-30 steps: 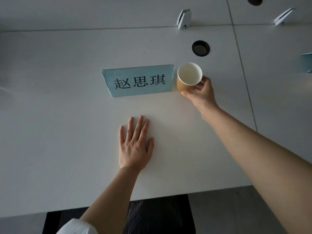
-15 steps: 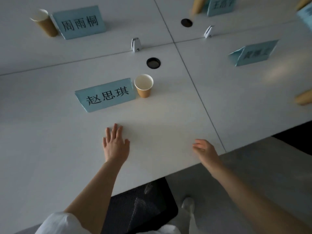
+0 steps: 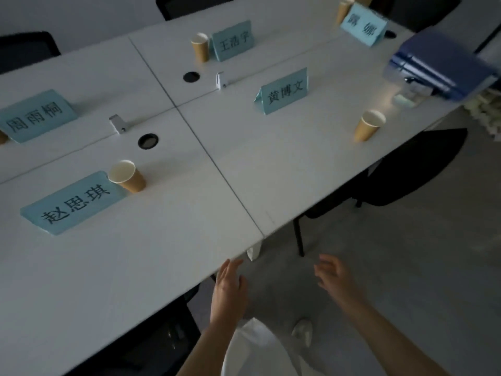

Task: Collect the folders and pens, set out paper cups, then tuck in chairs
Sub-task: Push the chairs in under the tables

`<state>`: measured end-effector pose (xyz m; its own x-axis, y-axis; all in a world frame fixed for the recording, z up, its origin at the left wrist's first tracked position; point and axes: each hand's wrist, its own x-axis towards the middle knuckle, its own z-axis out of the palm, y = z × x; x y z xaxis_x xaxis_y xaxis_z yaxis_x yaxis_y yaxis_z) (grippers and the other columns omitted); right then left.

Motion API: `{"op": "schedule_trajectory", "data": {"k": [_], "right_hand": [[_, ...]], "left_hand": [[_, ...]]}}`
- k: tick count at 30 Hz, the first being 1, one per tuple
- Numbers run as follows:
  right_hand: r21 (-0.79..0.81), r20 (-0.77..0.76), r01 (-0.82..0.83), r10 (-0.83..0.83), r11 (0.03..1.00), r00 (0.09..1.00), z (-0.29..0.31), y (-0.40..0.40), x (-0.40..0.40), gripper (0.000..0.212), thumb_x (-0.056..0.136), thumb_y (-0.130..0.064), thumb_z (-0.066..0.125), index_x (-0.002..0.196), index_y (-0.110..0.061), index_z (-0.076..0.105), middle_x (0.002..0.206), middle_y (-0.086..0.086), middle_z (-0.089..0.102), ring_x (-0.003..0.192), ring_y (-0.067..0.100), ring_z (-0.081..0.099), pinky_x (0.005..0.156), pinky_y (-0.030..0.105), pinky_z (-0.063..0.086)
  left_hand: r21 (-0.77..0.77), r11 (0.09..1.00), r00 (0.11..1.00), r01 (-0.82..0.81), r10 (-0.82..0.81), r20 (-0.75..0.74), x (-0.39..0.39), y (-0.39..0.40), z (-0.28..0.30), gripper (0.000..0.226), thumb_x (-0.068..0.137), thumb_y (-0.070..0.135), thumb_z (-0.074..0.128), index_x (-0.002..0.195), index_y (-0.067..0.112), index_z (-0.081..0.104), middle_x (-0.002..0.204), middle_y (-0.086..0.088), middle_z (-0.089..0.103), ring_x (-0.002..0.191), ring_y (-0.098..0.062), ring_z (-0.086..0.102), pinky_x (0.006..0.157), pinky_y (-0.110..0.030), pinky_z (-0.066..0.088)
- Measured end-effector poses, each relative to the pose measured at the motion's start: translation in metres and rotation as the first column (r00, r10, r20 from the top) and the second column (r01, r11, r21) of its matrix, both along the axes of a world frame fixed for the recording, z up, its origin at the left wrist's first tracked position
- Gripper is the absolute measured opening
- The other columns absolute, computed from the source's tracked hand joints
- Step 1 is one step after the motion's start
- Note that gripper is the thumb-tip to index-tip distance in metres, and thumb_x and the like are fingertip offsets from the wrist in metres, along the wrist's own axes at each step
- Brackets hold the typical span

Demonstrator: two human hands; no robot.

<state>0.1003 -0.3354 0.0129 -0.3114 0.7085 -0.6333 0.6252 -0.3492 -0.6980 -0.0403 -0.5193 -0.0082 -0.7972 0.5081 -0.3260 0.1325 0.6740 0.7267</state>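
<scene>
Head view: at lower centre of the frame, the left hand (image 3: 229, 287) and right hand (image 3: 334, 275) hang off the near edge of the white bench (image 3: 168, 248), each grip open with loosely spread fingers and empty. Left of centre, a paper cup (image 3: 127, 176) stands touching the far corner of a blue name card (image 3: 74, 203). At right, a second cup (image 3: 368, 125) stands near the bench edge, below another name card (image 3: 283, 92). A third cup (image 3: 200, 47) stands at top centre. Blue folders (image 3: 439, 65) lie stacked at upper right. Black chairs (image 3: 412, 166) sit partly under the bench.
</scene>
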Motion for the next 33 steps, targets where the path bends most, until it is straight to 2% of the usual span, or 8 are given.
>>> {"op": "schedule_trajectory", "data": {"k": [2, 6, 12, 15, 19, 23, 27, 33], "right_hand": [[0.007, -0.033, 0.035, -0.035, 0.999, 0.999, 0.004, 0.029, 0.023, 0.032, 0.09, -0.002, 0.057, 0.122, -0.005, 0.053, 0.108, 0.018, 0.063, 0.094, 0.025, 0.058, 0.098, 0.049, 0.047], [0.034, -0.085, 0.055, -0.052, 0.998, 0.995, 0.013, 0.076, 0.065, 0.03, 0.09, -0.009, 0.059, 0.119, -0.011, 0.056, 0.096, -0.001, 0.064, 0.097, 0.023, 0.061, 0.097, 0.047, 0.048], [0.028, -0.16, 0.125, -0.119, 0.992, 0.98, 0.026, 0.135, 0.101, 0.025, 0.091, -0.007, 0.058, 0.116, -0.008, 0.057, 0.094, 0.001, 0.062, 0.093, 0.018, 0.059, 0.098, 0.045, 0.048], [0.042, -0.205, 0.135, -0.124, 0.99, 0.971, 0.029, 0.17, 0.101, 0.022, 0.091, -0.008, 0.059, 0.112, -0.015, 0.057, 0.098, 0.002, 0.064, 0.099, 0.021, 0.061, 0.099, 0.049, 0.047], [0.089, -0.267, 0.114, -0.087, 0.989, 0.96, 0.039, 0.226, 0.077, 0.02, 0.085, -0.023, 0.063, 0.103, -0.03, 0.058, 0.1, 0.002, 0.066, 0.097, 0.019, 0.063, 0.095, 0.049, 0.05], [0.129, -0.281, 0.038, 0.0, 0.991, 0.96, 0.046, 0.287, 0.041, 0.022, 0.092, -0.02, 0.058, 0.113, -0.026, 0.057, 0.108, 0.001, 0.065, 0.104, 0.019, 0.063, 0.093, 0.044, 0.052], [0.148, -0.213, -0.028, 0.06, 0.989, 0.975, 0.048, 0.341, 0.005, 0.029, 0.092, -0.021, 0.057, 0.121, -0.02, 0.055, 0.111, 0.002, 0.064, 0.104, 0.018, 0.063, 0.095, 0.045, 0.052], [0.104, -0.196, -0.102, 0.121, 0.989, 0.973, 0.05, 0.415, -0.033, 0.04, 0.089, -0.013, 0.061, 0.126, -0.016, 0.05, 0.107, -0.003, 0.061, 0.101, 0.013, 0.061, 0.095, 0.039, 0.051]], "left_hand": [[-0.028, 0.998, 0.999, 0.05, -0.051, -0.007, 0.024, 0.032, 0.004, 0.038, 0.093, 0.008, 0.05, 0.13, 0.017, 0.056, 0.136, 0.001, 0.054, 0.128, -0.019, 0.046, 0.102, -0.029, 0.038], [-0.038, 0.992, 0.993, 0.12, -0.12, 0.005, 0.064, 0.092, 0.013, 0.041, 0.095, 0.014, 0.049, 0.136, 0.02, 0.051, 0.142, 0.0, 0.048, 0.135, -0.017, 0.039, 0.11, -0.031, 0.033], [0.01, 0.972, 0.971, 0.233, -0.233, -0.055, 0.098, 0.172, 0.024, 0.038, 0.093, 0.01, 0.053, 0.13, 0.014, 0.055, 0.132, -0.002, 0.056, 0.126, -0.021, 0.048, 0.105, -0.03, 0.038], [0.024, 0.982, 0.974, 0.189, -0.185, -0.129, 0.095, 0.214, 0.029, 0.035, 0.091, 0.007, 0.053, 0.125, 0.013, 0.059, 0.124, -0.002, 0.06, 0.119, -0.021, 0.051, 0.1, -0.033, 0.042], [0.073, 0.99, 0.98, 0.124, -0.11, -0.164, 0.078, 0.268, 0.033, 0.033, 0.091, 0.004, 0.052, 0.123, 0.012, 0.058, 0.121, -0.004, 0.059, 0.116, -0.023, 0.052, 0.097, -0.038, 0.045], [0.1, 0.995, 0.996, 0.015, -0.006, -0.09, 0.049, 0.324, 0.018, 0.033, 0.092, 0.004, 0.05, 0.12, 0.02, 0.057, 0.122, -0.003, 0.056, 0.111, -0.023, 0.055, 0.088, -0.032, 0.045], [0.061, 0.998, 0.993, -0.025, 0.032, -0.118, 0.02, 0.378, 0.011, 0.032, 0.09, 0.002, 0.05, 0.118, 0.016, 0.058, 0.123, -0.005, 0.057, 0.115, -0.021, 0.053, 0.091, -0.024, 0.036], [0.007, 0.999, 0.983, -0.036, 0.037, -0.182, -0.027, 0.451, 0.004, 0.037, 0.088, 0.001, 0.054, 0.123, 0.011, 0.056, 0.125, -0.011, 0.058, 0.122, -0.029, 0.05, 0.102, -0.043, 0.042]]}}
